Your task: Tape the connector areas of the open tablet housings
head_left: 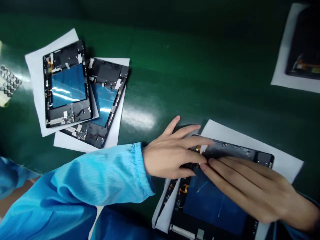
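My left hand (172,153) has its fingers spread, two of them reaching over the upper left edge of an opened tablet (215,203) with a blue film-covered middle. Close to those fingertips lies a small white tab (203,148), beside an orange flex cable. My right hand (252,186) stretches across the tablet from the right, fingers straight and side by side. Its fingertips meet the left hand's at the tablet's inner edge; its thumb is hidden, and nothing shows held in either hand. White sheets (290,163) and part of another tablet (168,196) lie underneath.
Two more opened tablets, one (68,86) overlapping the other (107,76), lie on white sheets at the left. Another dark tablet (306,46) is at the upper right. A tray of small round parts (8,81) sits at the far left on the green table (175,66).
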Tool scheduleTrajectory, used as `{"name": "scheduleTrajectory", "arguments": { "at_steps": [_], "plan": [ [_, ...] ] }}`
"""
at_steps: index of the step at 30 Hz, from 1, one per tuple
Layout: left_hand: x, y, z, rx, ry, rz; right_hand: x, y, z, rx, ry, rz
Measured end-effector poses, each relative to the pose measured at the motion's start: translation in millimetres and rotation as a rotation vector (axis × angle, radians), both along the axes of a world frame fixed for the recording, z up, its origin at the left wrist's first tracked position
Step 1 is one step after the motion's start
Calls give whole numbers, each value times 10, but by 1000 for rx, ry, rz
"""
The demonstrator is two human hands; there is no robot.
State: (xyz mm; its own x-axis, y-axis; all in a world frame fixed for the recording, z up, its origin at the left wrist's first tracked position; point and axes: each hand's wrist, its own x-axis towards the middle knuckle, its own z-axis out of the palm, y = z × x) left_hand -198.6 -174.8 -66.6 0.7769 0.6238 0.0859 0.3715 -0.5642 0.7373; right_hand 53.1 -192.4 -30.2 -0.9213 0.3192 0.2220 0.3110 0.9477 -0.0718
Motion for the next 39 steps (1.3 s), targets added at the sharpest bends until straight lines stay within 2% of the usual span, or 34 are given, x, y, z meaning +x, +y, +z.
{"name": "scheduleTrajectory", "arguments": {
  "at_steps": [11,21,28,31,34,36,39],
  "plan": [
    [4,13,31,-31,29,-15,9,93,-55,20,43,123],
    [-5,20,48,-15,24,-17,-31,109,-17,11,-5,94],
    [-22,-1,20,16,30,-16,-84,219,33,34,0,171],
    [-34,-55,-25,103,27,15,-76,211,32,25,-14,164],
    [-38,-132,-54,302,-13,61,-83,190,40,4,-16,137],
    [-38,-175,-52,435,-37,52,-105,182,57,3,-17,121],
    [-40,-211,-27,538,-22,-4,-140,176,73,-5,-49,77]
  ]
}}
